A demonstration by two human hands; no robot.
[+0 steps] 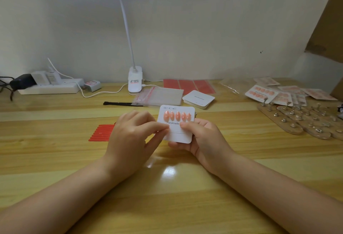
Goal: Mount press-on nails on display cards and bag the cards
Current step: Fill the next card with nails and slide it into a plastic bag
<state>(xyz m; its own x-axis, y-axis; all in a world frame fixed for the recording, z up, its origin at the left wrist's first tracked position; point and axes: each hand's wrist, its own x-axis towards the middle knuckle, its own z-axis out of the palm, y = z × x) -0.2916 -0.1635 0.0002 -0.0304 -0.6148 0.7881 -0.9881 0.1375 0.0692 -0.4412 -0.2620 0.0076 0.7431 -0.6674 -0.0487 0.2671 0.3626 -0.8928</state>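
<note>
A white display card (181,135) printed "Handmade" is held upright above the middle of the wooden table. Several peach press-on nails (177,116) sit in a row across its upper half. My right hand (202,137) grips the card from below and behind, thumb pressed on its front. My left hand (131,135) pinches the card's left edge, where a thin clear strip crosses the lower half. A stack of blank cards (198,99) and clear zip bags (159,96) lie behind.
Red adhesive strips (101,133) lie left of my hands, red sheets (189,85) at the back. Black tweezers (122,103), a clip lamp (135,81) and a power strip (48,85) stand behind. Bagged finished cards (278,92) and wooden nail stands (304,122) fill the right side.
</note>
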